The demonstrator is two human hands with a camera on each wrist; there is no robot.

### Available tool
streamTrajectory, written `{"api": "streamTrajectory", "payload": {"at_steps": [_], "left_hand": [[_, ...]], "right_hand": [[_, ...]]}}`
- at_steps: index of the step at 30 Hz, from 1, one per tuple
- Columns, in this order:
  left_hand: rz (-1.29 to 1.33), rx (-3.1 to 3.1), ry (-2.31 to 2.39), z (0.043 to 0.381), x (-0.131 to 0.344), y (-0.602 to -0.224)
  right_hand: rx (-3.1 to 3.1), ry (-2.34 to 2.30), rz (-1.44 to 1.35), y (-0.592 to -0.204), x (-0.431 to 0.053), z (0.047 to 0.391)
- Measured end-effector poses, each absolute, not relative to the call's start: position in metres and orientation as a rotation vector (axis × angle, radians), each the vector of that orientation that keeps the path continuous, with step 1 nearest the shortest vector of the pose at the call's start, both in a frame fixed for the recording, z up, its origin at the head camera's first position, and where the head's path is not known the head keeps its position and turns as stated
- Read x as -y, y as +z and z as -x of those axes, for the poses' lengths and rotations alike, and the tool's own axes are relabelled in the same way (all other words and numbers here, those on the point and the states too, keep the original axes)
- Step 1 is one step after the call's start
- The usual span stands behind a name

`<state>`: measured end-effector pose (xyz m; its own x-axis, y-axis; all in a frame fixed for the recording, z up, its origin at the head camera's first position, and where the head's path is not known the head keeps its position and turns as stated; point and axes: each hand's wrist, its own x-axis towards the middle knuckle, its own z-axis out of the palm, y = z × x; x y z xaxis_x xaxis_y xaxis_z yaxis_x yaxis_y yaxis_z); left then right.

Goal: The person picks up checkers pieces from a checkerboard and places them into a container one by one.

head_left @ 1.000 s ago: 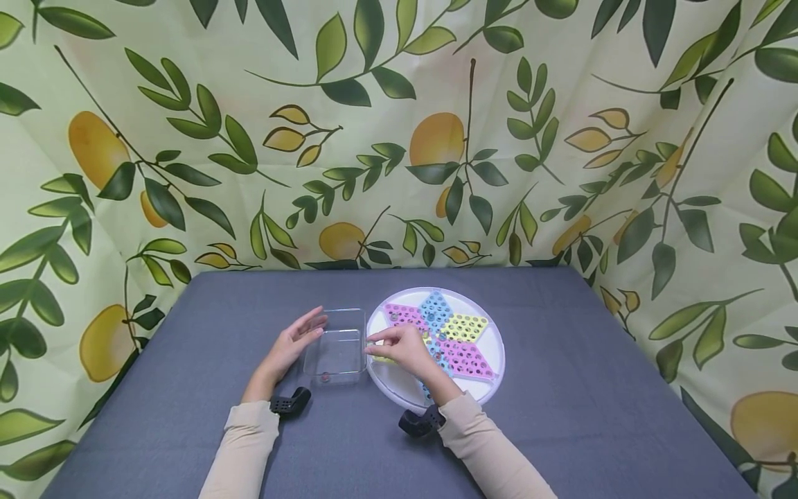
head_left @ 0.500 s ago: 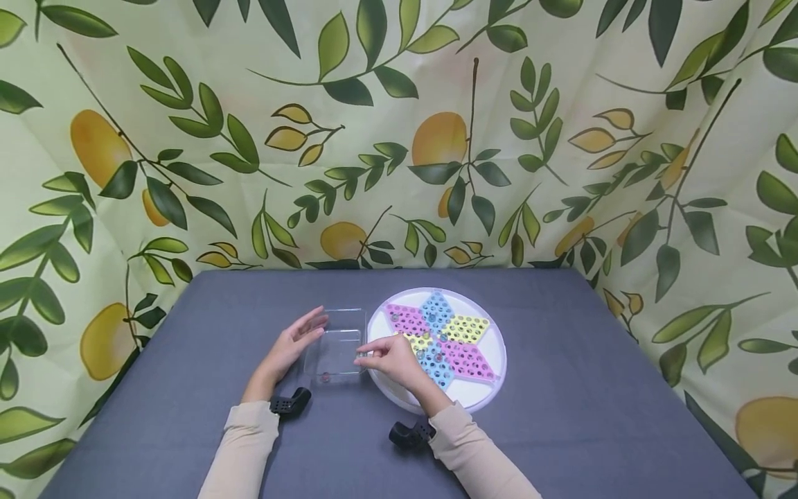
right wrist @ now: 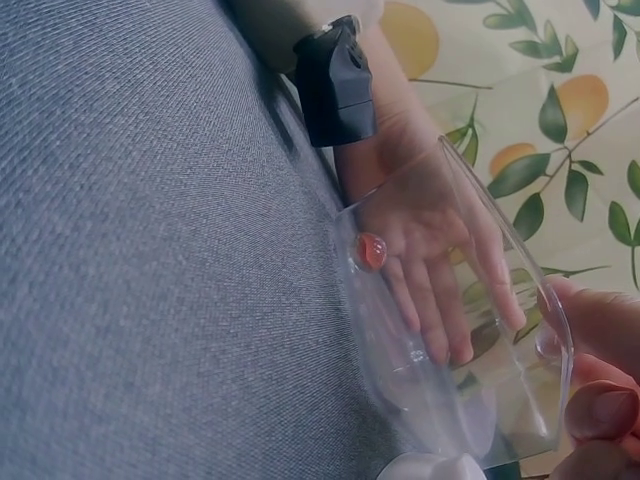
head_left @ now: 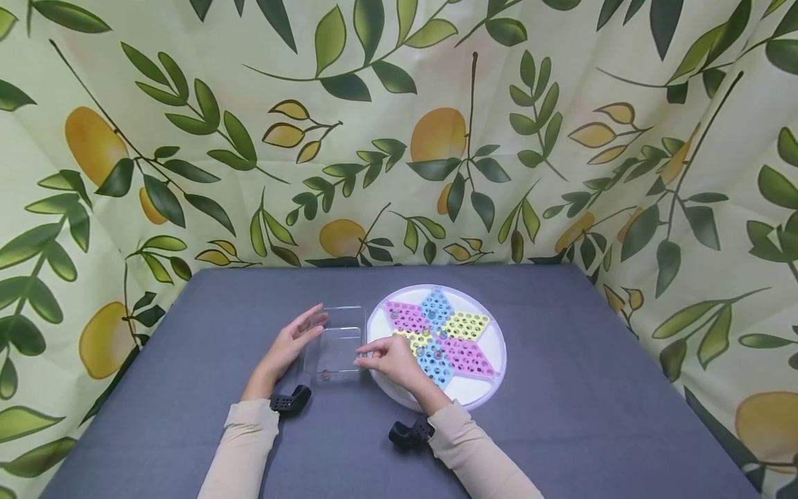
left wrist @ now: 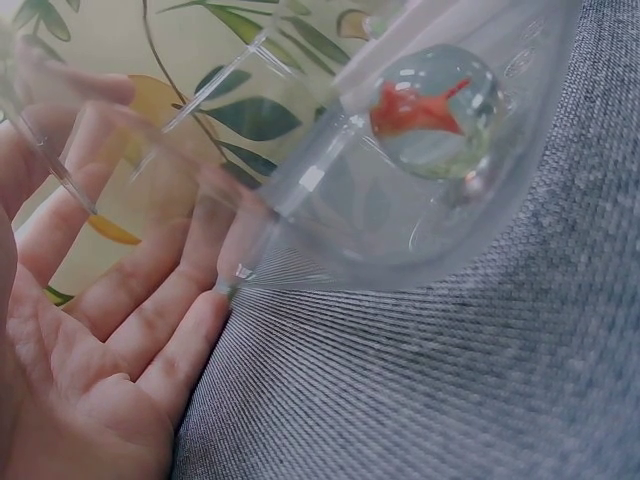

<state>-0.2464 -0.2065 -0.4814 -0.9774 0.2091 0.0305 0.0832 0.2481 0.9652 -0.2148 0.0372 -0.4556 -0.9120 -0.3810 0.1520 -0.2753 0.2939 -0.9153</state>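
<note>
A clear plastic box (head_left: 344, 307) stands on the cloth. One glass marble with an orange-red swirl (left wrist: 435, 112) lies in its near left corner. My left hand (head_left: 288, 351) rests along the box's left side, fingers straight and spread against the wall. At the opposite side, my right hand (head_left: 395, 360) pinches the box's right wall between thumb and fingers, as the right wrist view shows close to the rim. The rest of that hand hangs over the left part of a round white board (head_left: 492, 374), covering some of its holes.
The board carries a six-pointed star in pink (head_left: 467, 357), blue and yellow, with several marbles (head_left: 438, 354) sitting in its holes. Grey cloth (head_left: 592, 402) covers the table. A leaf-and-fruit printed curtain (head_left: 524, 208) rises behind and at both sides.
My right hand has shifted left from the board's edge onto the box's right wall, then stayed there. The left hand and the box hold their place.
</note>
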Motion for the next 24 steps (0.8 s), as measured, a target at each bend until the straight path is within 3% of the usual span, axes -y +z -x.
{"api": "streamTrajectory", "payload": {"at_steps": [24], "left_hand": [[-0.273,-2.396,1.842,0.2464,0.2064,-0.4811]], "right_hand": [[-2.389,-1.733,0.595,-0.4559,-0.0371,0.2155]]}}
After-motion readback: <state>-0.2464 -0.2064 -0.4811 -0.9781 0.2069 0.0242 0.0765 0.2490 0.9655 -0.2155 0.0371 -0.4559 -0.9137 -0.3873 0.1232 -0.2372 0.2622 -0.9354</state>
